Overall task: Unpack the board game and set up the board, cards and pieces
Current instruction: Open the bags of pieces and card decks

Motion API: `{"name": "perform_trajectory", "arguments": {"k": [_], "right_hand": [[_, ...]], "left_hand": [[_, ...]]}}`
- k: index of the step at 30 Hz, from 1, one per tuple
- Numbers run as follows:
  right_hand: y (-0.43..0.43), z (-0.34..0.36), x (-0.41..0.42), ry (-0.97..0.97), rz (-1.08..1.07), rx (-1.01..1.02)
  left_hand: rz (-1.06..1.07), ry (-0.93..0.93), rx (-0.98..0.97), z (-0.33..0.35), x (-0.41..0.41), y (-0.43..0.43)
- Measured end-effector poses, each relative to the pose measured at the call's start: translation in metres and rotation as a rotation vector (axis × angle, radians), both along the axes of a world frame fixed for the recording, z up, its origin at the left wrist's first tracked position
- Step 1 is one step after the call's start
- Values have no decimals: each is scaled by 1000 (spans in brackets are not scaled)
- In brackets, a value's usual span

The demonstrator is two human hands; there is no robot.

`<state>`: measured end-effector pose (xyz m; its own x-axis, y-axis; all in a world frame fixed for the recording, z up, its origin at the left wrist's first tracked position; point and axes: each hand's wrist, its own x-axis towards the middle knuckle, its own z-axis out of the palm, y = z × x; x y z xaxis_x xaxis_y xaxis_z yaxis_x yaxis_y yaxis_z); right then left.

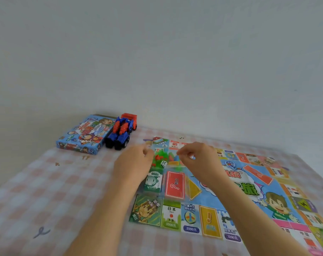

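The colourful game board (pixel 249 189) lies unfolded on the checked tablecloth. A clear plastic bag (pixel 164 161) rests on the board's left part, holding green and red plastic pieces and a white die (pixel 163 164). Nearer me lie a green 1000 banknote stack (pixel 153 182) and a red question-mark card stack (pixel 175 184), with a yellow card stack (pixel 193 189) beside it. My left hand (pixel 134 163) pinches the bag's far left edge. My right hand (pixel 197 157) pinches its far right edge. Both hands are over the bag's far end.
The blue game box (pixel 83 135) lies at the far left of the table, close to the wall. A red and blue toy truck (pixel 122 132) stands against the box's right side. The pink checked tablecloth (pixel 55 191) spreads bare to the left of the board.
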<state>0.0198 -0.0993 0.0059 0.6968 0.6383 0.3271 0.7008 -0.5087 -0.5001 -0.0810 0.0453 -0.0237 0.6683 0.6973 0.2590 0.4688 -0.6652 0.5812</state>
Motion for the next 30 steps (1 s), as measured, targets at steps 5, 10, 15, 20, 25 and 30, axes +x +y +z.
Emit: {"name": "perform_trajectory", "arguments": {"k": [5, 10, 15, 20, 25, 30], "right_hand": [[26, -1, -4, -25, 105, -107], [43, 7, -8, -89, 147, -295], [50, 9, -8, -97, 180, -341], [51, 12, -9, -99, 195, -362], [52, 17, -10, -60, 224, -388], [48, 13, -5, 44, 212, -251]], "left_hand": [[-26, -197, -14, -4, 1, 12], [-145, -284, -5, -4, 5, 8], [-179, -233, 12, -10, 7, 11], [-151, -203, 3, -13, 8, 10], [-146, -193, -4, -12, 6, 10], [-130, -179, -17, -12, 6, 10]]}}
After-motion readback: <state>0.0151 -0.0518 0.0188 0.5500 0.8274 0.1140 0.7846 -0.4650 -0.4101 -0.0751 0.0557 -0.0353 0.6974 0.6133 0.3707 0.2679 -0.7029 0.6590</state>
